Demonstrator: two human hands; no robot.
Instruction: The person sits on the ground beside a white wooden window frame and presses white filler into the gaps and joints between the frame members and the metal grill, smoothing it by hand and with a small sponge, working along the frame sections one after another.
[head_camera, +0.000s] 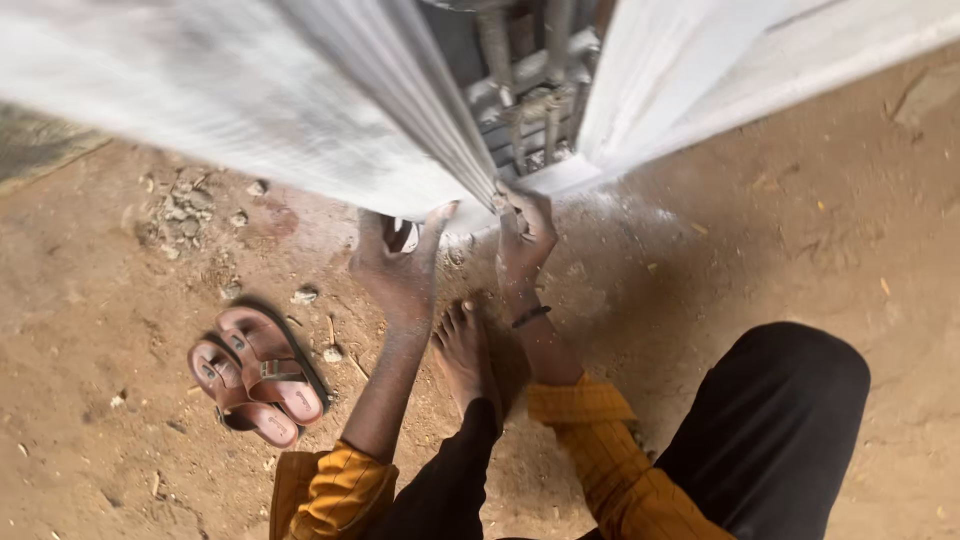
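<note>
White woven sacking (250, 110), pale and motion-blurred, stretched up from a dusty earthen floor (780, 220). Left hand (398, 262) with open grip, thumb and fingers spread under the lower hem. Right hand (522, 232) with grip closed on the pleated edge, seemingly pinching it. Bare foot (468, 352) between the forearms; brown sandals (258, 375) lying well apart to the left.

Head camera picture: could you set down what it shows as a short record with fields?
Left hand: spread against the lower edge of the white woven sheet
Right hand: fingers pinch the sheet's folded edge
Wrist: dark band
Foot: bare, between the arms
Ground: brown dirt with small stones
Sandals: brown pair, stacked, left of the arms
Behind: grey metal frame
</note>
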